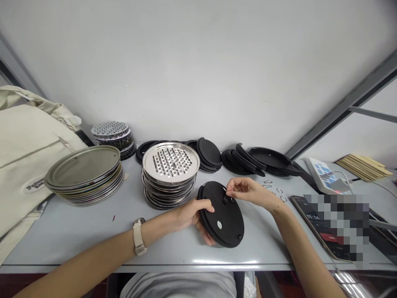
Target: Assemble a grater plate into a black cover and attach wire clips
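Note:
My left hand (pixel 198 217) grips a round black disc (pixel 228 221) by its left edge, thumb on top and fingers underneath. The disc is tilted above the table and bears a small pale sticker (pixel 219 225). At its upper right edge my right hand (pixel 245 190) pinches a small metal ring (pixel 225 189) by a little black tab. Another bit of ring shows just below the fingertips. Close by on the left stands a stack of round metal grater plates (pixel 172 163), the top one with raised teeth. Several loose metal rings and clips (pixel 279 191) lie right of my right hand.
Left is a stack of round metal lids (pixel 83 165), with more grater discs (pixel 111 130) behind and a cream bag (pixel 27 145) beside. Black discs (pixel 209 152) line the wall. A phone (pixel 322 231), a white device (pixel 324 176) and yellowish strips (pixel 364 167) lie right.

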Available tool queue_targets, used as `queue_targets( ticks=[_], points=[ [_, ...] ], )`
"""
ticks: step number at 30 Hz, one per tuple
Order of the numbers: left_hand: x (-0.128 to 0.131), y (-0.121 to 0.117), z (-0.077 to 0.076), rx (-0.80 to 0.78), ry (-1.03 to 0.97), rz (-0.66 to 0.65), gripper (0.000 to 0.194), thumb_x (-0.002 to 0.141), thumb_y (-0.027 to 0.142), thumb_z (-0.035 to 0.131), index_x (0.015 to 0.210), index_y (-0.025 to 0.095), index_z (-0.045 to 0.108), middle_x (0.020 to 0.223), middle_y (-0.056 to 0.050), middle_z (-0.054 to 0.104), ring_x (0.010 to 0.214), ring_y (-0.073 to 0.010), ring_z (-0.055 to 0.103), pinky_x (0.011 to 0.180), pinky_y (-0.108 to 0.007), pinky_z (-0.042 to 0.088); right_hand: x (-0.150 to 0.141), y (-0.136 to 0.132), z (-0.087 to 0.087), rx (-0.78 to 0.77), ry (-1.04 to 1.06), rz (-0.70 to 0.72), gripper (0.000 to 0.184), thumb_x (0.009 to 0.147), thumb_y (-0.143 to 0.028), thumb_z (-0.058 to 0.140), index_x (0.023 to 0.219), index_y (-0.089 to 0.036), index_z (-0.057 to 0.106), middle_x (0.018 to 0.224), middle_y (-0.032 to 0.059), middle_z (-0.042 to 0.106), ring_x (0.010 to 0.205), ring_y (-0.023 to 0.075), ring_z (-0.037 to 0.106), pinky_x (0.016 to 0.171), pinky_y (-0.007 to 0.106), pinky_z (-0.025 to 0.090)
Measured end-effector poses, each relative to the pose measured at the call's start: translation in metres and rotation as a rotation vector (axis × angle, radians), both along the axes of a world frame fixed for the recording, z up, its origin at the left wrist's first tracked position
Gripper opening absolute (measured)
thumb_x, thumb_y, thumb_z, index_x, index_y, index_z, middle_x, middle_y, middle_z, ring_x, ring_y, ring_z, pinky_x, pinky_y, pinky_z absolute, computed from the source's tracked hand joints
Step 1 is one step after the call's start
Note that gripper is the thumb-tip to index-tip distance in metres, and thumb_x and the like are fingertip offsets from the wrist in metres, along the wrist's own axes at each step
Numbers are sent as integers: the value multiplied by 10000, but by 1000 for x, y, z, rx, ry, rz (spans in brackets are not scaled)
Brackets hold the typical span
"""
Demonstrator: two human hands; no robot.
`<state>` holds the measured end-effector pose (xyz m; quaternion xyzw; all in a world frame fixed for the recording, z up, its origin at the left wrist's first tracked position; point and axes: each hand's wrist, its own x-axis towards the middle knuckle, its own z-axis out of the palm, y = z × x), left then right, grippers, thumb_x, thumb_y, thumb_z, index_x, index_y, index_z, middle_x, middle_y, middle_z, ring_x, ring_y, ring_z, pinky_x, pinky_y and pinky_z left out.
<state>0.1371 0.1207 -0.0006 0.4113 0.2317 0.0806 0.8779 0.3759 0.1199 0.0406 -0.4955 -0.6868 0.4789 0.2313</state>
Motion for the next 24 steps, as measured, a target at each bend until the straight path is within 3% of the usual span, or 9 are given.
queue_targets(
  ticks=[24],
  points=[
    [0,1,-1,-7,-28,-19,358,708,314,480,697,25,690,593,-176,683,490,-236,668,433,-296,547,1,-1,-2,-12,55,-19,348,827,-522,610,786,-188,523,784,16,509,739,148,468,681,295,397]
  ],
)
